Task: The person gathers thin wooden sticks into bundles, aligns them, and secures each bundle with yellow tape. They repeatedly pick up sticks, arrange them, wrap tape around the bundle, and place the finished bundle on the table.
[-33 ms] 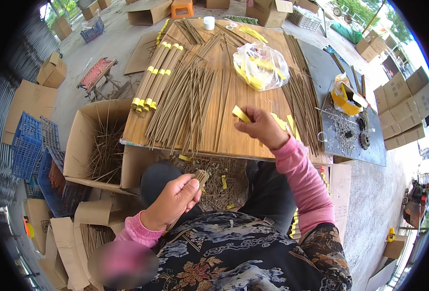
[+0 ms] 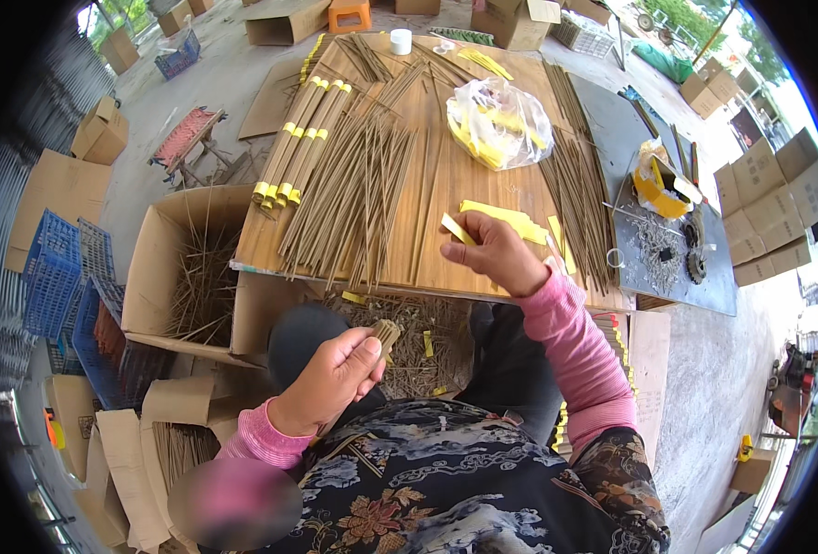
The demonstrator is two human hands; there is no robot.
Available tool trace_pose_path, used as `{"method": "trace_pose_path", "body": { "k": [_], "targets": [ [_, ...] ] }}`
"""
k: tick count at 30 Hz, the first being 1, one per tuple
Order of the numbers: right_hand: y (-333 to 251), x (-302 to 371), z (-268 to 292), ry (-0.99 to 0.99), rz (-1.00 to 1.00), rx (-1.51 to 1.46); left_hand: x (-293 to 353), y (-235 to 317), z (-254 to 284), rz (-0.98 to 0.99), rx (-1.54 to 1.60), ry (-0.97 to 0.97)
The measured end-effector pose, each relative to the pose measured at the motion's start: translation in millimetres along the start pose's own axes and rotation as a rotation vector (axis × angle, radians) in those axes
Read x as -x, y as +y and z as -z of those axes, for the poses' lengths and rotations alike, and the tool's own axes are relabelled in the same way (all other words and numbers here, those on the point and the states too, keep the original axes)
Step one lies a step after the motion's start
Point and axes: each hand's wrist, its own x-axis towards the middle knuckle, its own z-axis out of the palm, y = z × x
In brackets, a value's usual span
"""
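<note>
My left hand (image 2: 330, 379) is closed round a bundle of thin brown incense sticks (image 2: 387, 334), held above my lap; only its blunt end pokes out past the thumb. Over the near part of the table my right hand (image 2: 496, 251) pinches a yellow paper strip (image 2: 457, 229) between thumb and fingers. A pile of yellow strips (image 2: 510, 218) lies on the wood just beyond that hand. Loose incense sticks (image 2: 349, 198) spread over the table's left side, next to finished bundles (image 2: 302, 143) wrapped with yellow bands.
A clear plastic bag (image 2: 501, 125) of yellow strips sits on the wooden table (image 2: 441, 185). More sticks (image 2: 580, 198) lie at the right, beside a dark board (image 2: 626, 138) with a yellow container (image 2: 663, 189). An open carton (image 2: 187, 277) of sticks stands left of my knees.
My right hand has come slightly down toward me with the yellow strip, showing more of the strip pile behind it. The left hand stays nearly still.
</note>
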Motion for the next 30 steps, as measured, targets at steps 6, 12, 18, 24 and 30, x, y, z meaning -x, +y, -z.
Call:
{"method": "trace_pose_path", "body": {
  "k": [6,12,18,24,30],
  "targets": [
    [-32.0,72.8,-51.9,-0.131,-0.208,-0.423,15.0,-0.4,-9.0,-0.05,-0.03,0.013],
    [-47.1,108.9,-81.5,-0.195,0.05,-0.358,26.8,-3.5,-14.7,-0.134,-0.102,0.009],
    [-41.8,118.4,-90.3,-0.18,-0.118,-0.4,34.3,-1.9,-21.6,-0.144,-0.094,0.02],
    [-52.1,125.5,-100.1,-0.059,-0.011,-0.371,36.7,-5.2,-23.9,-0.159,-0.118,0.012],
    [-43.1,125.7,-111.5,-0.027,0.102,-0.307,38.0,-10.9,-25.7,-0.152,-0.088,0.047]
  ]
}}
